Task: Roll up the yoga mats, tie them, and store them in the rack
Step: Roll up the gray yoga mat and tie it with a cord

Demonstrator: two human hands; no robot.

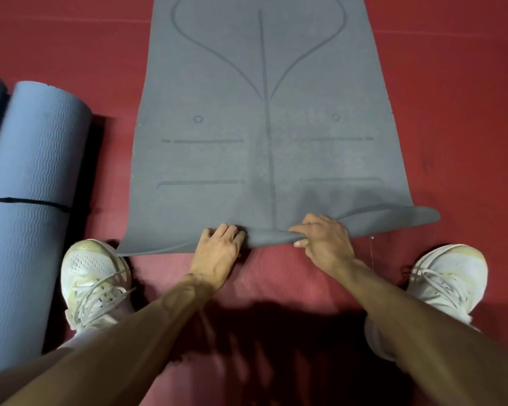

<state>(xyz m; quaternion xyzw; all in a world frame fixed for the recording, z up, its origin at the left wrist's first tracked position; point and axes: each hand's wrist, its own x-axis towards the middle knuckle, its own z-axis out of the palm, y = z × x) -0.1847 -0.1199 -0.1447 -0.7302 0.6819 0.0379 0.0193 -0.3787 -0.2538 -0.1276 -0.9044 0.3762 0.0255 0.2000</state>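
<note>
Fingers, right: your right hand (324, 241) is grasping the near edge of the grey mat (264, 142). Its fingers (305, 227) are lying over the turned-up lip while the thumb is tucking in beneath it.
Fingers, left: your left hand (217, 250) is resting on that same edge, just left of the grey mat's centre line. Its fingers (228, 231) are bending down onto the fold and the thumb is hiding, so whether they are grasping or only pressing cannot be told.
Grey mat: it is lying unrolled on the red floor (467, 112), stretching away from you. Only its near edge is lifting into a low curl, and the near right corner is sticking out sideways.
Blue mat (33, 171): it is lying rolled to the left of the grey mat, apart from it, with a black strap (27, 202) circling it.
Shoes: your left shoe (96, 276) is standing at the grey mat's near left corner, and your right shoe (449, 276) is standing near its right corner, apart from it.
</note>
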